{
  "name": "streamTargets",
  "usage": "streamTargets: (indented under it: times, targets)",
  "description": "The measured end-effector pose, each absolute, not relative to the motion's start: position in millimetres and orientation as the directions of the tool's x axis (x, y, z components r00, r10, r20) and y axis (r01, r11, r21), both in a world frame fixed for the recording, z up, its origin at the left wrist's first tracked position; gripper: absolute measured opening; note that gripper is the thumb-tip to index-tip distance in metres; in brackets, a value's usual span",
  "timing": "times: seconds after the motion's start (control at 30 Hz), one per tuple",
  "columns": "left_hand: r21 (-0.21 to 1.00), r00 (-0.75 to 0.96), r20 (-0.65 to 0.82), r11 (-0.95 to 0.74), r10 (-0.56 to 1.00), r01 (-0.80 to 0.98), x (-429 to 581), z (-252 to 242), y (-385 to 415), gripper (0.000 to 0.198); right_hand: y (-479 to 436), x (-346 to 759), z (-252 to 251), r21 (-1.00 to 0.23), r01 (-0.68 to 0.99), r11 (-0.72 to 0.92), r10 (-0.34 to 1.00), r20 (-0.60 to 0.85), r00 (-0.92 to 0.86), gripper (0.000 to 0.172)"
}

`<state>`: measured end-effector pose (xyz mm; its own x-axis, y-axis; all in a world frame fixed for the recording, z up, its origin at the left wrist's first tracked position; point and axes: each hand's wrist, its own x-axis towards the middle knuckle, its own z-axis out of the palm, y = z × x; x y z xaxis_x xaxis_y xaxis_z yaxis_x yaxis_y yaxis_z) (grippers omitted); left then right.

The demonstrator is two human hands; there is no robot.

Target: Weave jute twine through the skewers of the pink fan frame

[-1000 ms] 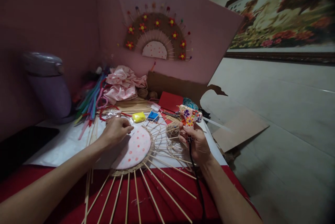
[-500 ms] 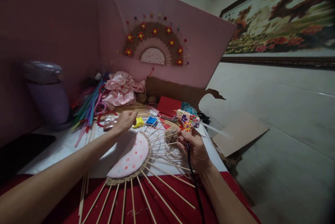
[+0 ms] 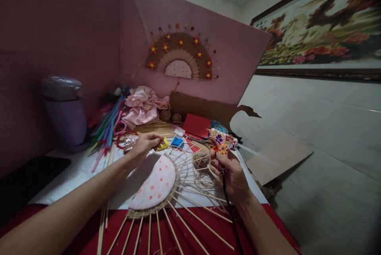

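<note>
My right hand (image 3: 232, 173) is closed round the grip of a flower-patterned glue gun (image 3: 222, 142), whose black cord runs down past my wrist. My left hand (image 3: 145, 144) is stretched over the table with its fingers curled at a small yellow block (image 3: 163, 143); whether it grips the block I cannot tell. Below both hands lies a pink dotted half-disc (image 3: 157, 183) edged with twine, and bamboo sticks (image 3: 190, 227) fan out from it over a red cloth (image 3: 166, 239). A ball of twine (image 3: 201, 159) sits just left of the glue gun.
A finished fan decoration (image 3: 180, 56) hangs on the pink board. Behind the work lie pink fabric (image 3: 143, 106), coloured pipe cleaners (image 3: 107, 124), a blue block (image 3: 177, 141), red card (image 3: 196, 125) and a purple lidded bin (image 3: 66, 112). Cardboard (image 3: 279, 155) lies on the floor to the right.
My left hand has moved away from the half-disc's rim, reaching forward to the yellow block. The right hand keeps hold of the glue gun. The view has shifted slightly.
</note>
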<state>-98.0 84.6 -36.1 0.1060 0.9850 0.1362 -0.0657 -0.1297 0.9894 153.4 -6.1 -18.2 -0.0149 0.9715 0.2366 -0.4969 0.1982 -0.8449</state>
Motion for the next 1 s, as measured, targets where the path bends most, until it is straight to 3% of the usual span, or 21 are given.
streamTargets:
  times: [0.17, 0.4, 0.47, 0.87, 1.0]
  targets:
    - [0.982, 0.108, 0.144, -0.129, 0.984, -0.138, -96.2, -29.9, 79.4, 0.029, -6.5, 153.2, -15.7, -0.846, -0.490, 0.212, 0.968, 0.249, -0.011, 0.017]
    - [0.993, 0.052, 0.099, -0.096, 0.994, -0.068, -97.6, -35.6, 79.2, 0.014, -13.2, 150.1, -12.0, -0.870, -0.459, 0.180, 0.971, 0.231, -0.055, 0.020]
    - [0.995, 0.018, 0.089, -0.088, 0.996, -0.048, -97.9, -38.5, 79.1, 0.019, -14.2, 146.8, -13.5, -0.887, -0.433, 0.158, 0.971, 0.220, -0.097, 0.019]
    - [0.998, 0.135, -0.068, 0.067, 0.989, 0.013, -82.2, -28.7, 69.4, 0.042, 3.4, 133.5, 9.3, -0.995, 0.018, 0.095, 0.943, 0.084, -0.323, 0.024]
    - [0.986, 0.237, -0.134, 0.154, 0.962, -0.068, -88.3, -22.2, 66.6, 0.040, 11.8, 130.1, 9.6, -0.998, 0.026, 0.063, 0.925, 0.048, -0.376, 0.025]
